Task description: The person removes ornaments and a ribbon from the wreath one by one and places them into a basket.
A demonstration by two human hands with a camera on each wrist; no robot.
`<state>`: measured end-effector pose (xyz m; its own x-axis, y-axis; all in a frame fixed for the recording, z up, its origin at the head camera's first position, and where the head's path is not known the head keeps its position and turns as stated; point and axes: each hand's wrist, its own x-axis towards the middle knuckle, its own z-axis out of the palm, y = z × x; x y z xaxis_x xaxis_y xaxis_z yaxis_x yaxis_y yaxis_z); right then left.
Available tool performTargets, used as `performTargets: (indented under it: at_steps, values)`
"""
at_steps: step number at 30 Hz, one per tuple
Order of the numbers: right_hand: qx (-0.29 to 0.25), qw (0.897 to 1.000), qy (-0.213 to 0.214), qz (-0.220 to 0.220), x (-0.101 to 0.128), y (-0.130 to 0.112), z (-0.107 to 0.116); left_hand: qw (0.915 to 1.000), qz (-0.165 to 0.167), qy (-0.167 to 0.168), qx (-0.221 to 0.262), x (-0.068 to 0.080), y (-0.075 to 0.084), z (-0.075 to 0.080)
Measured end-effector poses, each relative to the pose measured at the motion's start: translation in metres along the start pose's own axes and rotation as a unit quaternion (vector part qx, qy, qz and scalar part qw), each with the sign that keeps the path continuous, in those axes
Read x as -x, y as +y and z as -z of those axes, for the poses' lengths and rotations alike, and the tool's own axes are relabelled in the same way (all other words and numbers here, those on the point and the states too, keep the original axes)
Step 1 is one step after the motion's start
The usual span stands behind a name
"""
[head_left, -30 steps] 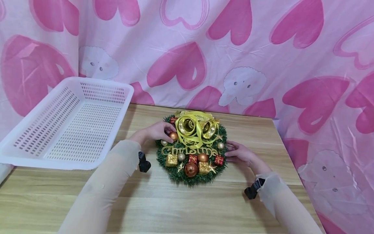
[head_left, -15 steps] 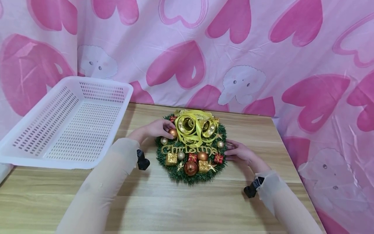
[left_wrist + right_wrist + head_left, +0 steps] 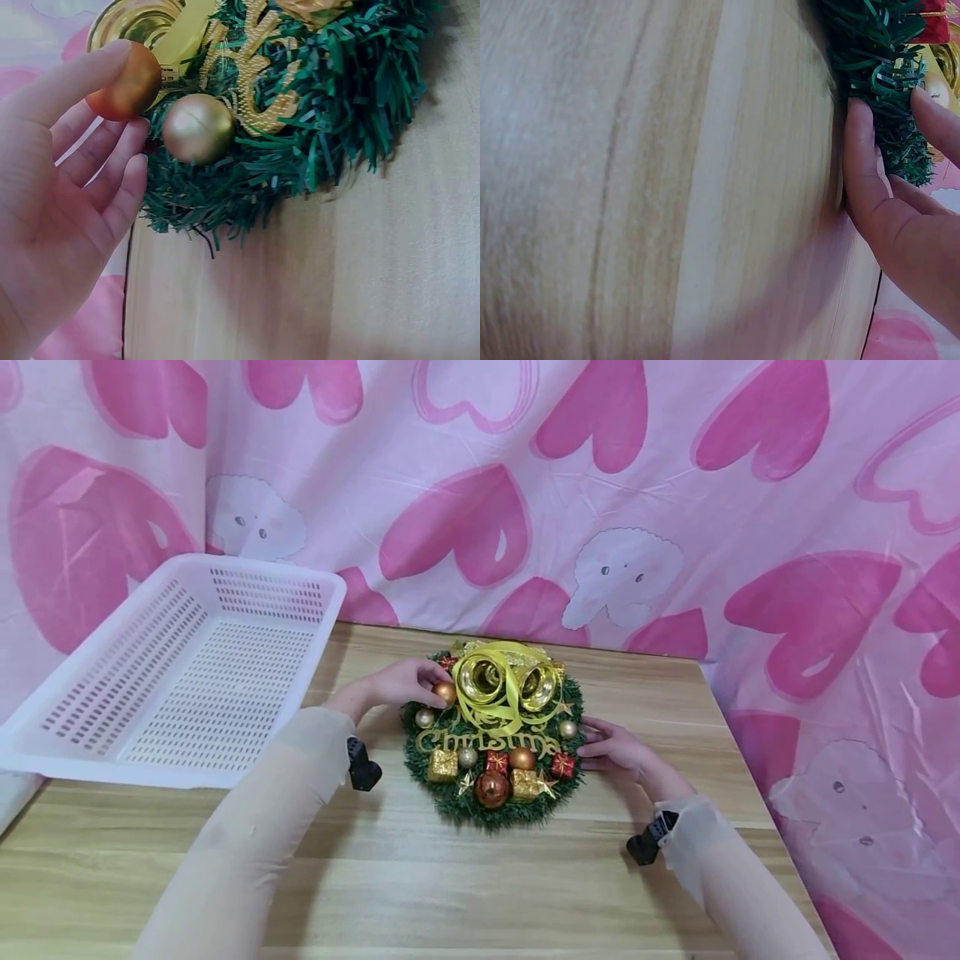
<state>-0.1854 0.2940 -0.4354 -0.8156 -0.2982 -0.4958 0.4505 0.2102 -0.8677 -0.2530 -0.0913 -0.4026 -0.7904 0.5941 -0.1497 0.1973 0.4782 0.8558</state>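
Flanking wreath (image 3: pixel 491 752), hands; basket (image 3: pixel 180 668) nearby.

Desk (image 3: pixel 465 877): bare wood across the whole near strip, in front of the wreath (image 3: pixel 495 735) and between the two forearms; approach from the near edge unobstructed. Bare strip also to the right of the wreath, up to the desk's right edge. Left side blocked by the white basket (image 3: pixel 180 668), which overhangs the desk's left edge; only a narrow lane between its rim and the wreath, taken up by the left hand (image 3: pixel 397 687). Right hand (image 3: pixel 615 750) touches the wreath's right rim. Behind: pink curtain (image 3: pixel 480 485) hangs just past the far edge, little room.
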Motion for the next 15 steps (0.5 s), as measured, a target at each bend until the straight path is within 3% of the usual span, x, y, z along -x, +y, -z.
performTargets:
  at_steps: [9,15]
  values:
    - [0.009,1.0,-0.009,0.006,0.0,-0.001,-0.002,0.9997,-0.006,0.019,-0.016,0.01,0.014,0.016]
    - [0.011,1.0,-0.012,0.007,0.0,0.001,0.0,0.9997,-0.012,0.02,-0.001,0.016,0.024,0.029]
